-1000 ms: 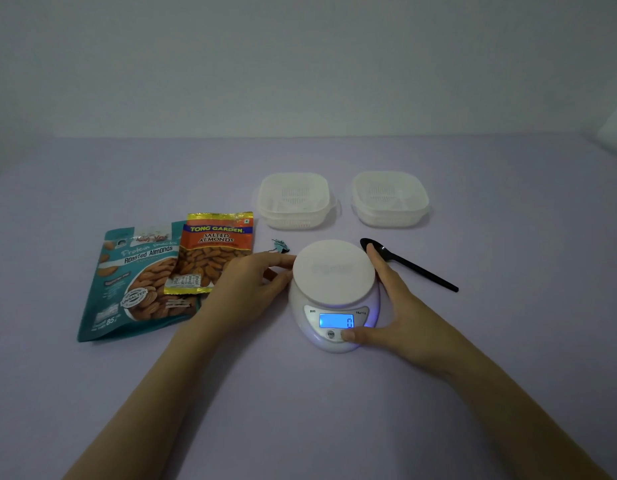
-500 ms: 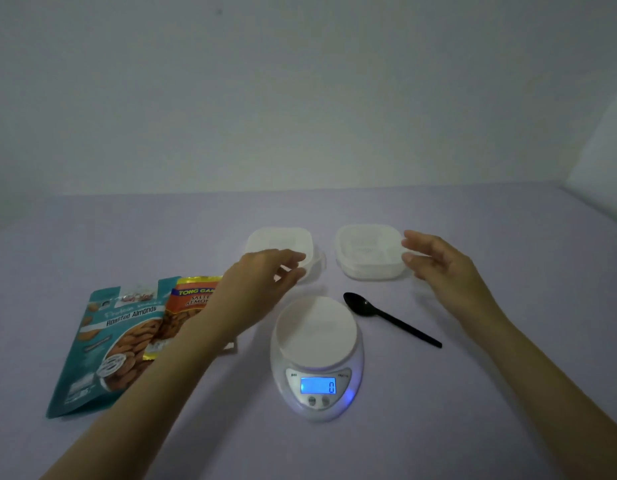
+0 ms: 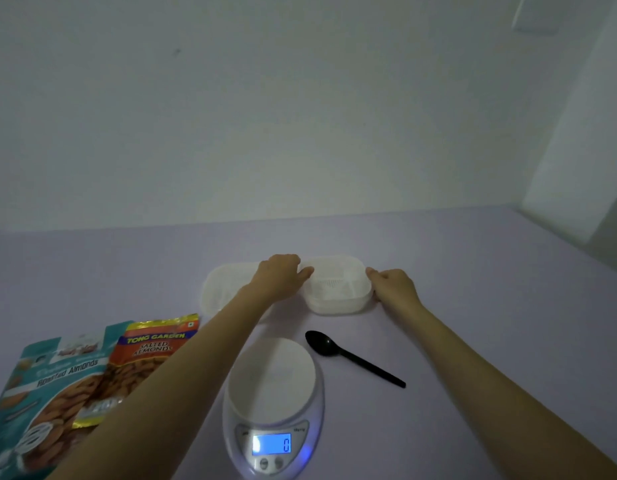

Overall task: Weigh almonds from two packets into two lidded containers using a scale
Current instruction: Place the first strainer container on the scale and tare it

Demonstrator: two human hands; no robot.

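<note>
Near left, a teal almond packet (image 3: 40, 393) is laid flat, overlapped on its right edge by an orange almond packet (image 3: 151, 351). Farther back, the left container (image 3: 224, 289) is partly hidden by the left forearm. The left hand (image 3: 279, 277) is curled against the left edge of the right container (image 3: 338, 285). The scale (image 3: 272, 393) is placed near centre, display lit, 0 shown. A black spoon (image 3: 352, 356) is laid just right of it. The right container, set on the purple table (image 3: 473, 341) beyond the scale, is gripped at its right edge by the right hand (image 3: 393, 285).
</note>
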